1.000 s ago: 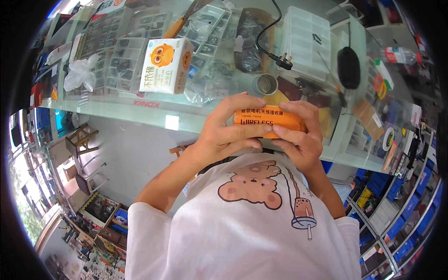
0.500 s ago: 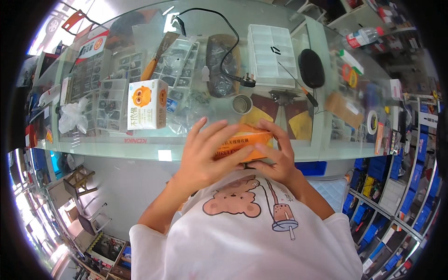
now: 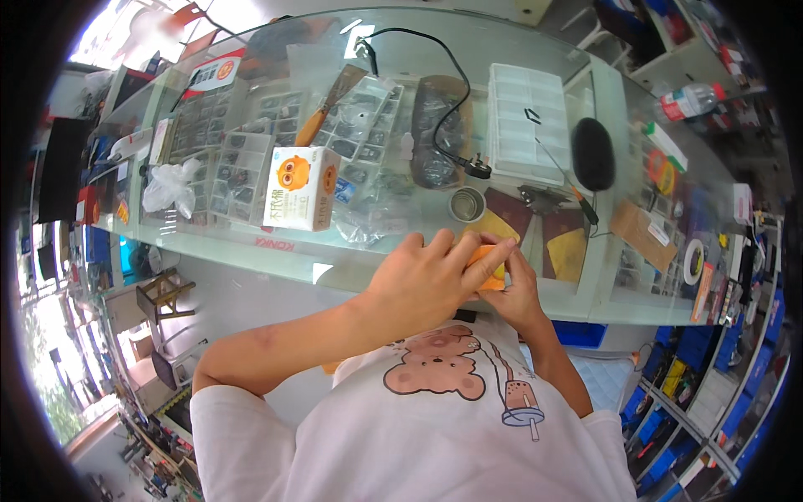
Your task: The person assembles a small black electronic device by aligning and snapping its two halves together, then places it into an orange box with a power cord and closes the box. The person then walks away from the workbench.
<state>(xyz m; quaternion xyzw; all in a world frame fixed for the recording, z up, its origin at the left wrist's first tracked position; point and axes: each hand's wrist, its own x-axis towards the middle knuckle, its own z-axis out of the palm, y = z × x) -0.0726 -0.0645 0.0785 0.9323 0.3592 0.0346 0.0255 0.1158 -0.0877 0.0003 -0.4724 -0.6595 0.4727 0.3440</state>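
Observation:
A small orange box (image 3: pixel 494 279) is between my hands, just off the near edge of the glass counter. My left hand (image 3: pixel 428 274) lies over it from the left with bent fingers, covering most of its printed side. From the right, my right hand (image 3: pixel 520 293) grips the box with its thumb and fingers close to the left fingertips. Only an end of the box shows, so I cannot tell whether it is open. Just beyond my hands, a round metal tin (image 3: pixel 467 205) stands on the counter beside a yellow piece (image 3: pixel 493 227).
On the glass counter (image 3: pixel 368 272) are a white tissue box (image 3: pixel 299 191), a scraper (image 3: pixel 330 105), a black plug cable (image 3: pixel 478 166), a white compartment tray (image 3: pixel 527 125), a black oval case (image 3: pixel 593 154) and a screwdriver (image 3: pixel 584 205). Blue bins (image 3: pixel 581 334) line the right side.
My left hand has swung over the orange box, its fingers now bent instead of spread. The box has turned and shows less of its printed side. The whole view has shifted slightly.

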